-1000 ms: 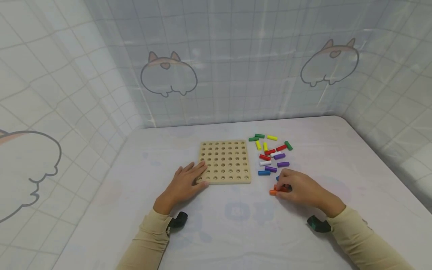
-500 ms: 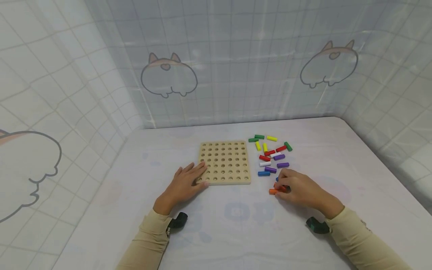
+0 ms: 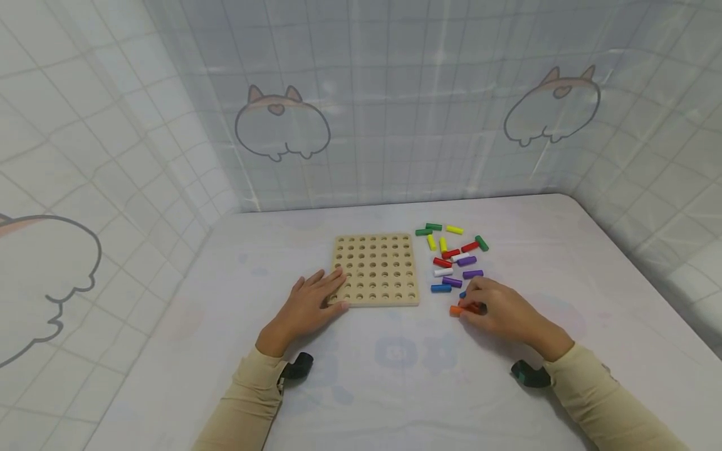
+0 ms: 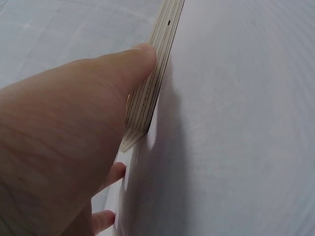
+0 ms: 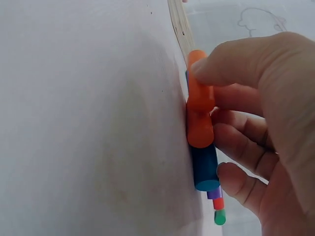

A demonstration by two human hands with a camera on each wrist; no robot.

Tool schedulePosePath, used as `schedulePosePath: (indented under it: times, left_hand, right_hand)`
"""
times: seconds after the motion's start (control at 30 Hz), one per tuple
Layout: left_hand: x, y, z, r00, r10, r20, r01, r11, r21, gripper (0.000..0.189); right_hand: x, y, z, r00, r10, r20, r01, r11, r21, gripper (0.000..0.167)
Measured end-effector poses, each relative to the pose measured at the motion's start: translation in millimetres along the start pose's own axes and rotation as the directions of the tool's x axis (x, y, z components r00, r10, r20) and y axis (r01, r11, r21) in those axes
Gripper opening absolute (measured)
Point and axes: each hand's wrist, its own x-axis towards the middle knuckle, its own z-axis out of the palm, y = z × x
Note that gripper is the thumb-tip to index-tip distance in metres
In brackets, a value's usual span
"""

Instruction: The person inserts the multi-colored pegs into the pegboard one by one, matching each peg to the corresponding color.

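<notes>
- An orange peg (image 3: 455,311) has shifted nearer a blue peg (image 3: 441,288).
- Right hand (image 3: 504,313): fingers pinching it.
- Left hand (image 3: 306,310): fingers outstretched on the pegboard (image 3: 378,268).

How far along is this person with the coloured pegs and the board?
It looks barely begun. Already done: the board lies flat and the left hand rests on it, though its visible holes look unfilled. In hand: the right hand pinches an orange peg. Remaining, probably: the loose pegs scattered beside the board.
</notes>
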Motion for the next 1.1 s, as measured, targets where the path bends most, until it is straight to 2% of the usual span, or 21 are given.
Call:
schedulePosePath:
  times: [0.2, 0.43, 0.63, 0.87, 1.1]
  left_hand:
    - [0.0, -1.9, 1.5, 1.000, -0.001, 0.004, 0.001, 1.000, -0.006, 0.070]
    - [-0.4, -1.5, 0.6, 1.000, -0.002, 0.002, 0.002, 1.000, -0.013, 0.070]
    - [0.7, -2.2, 1.3, 1.000, 0.004, 0.008, -0.004, 1.000, -0.018, 0.071]
    - [1.1, -1.6, 1.7, 1.000, -0.002, 0.008, 0.002, 1.000, -0.015, 0.071]
    - [1.3, 1.0, 3.6, 1.000, 0.001, 0.008, 0.000, 1.000, -0.012, 0.070]
  right_hand:
    - [4.2, 2.3, -2.4, 0.998, 0.047, 0.035, -0.050, 0.992, 0.114, 0.012]
    - [9.1, 3.0, -6.3, 0.993, 0.092, 0.072, -0.103, 0.980, 0.172, 0.010]
    - [12.7, 4.5, -8.5, 0.991, 0.117, 0.061, -0.127, 0.973, 0.193, 0.013]
    - [24.3, 4.7, -10.5, 0.973, 0.217, 0.080, -0.230, 0.942, 0.245, 0.020]
    - [37.2, 9.6, -11.5, 0.962, 0.271, 0.032, -0.268, 0.917, 0.296, 0.025]
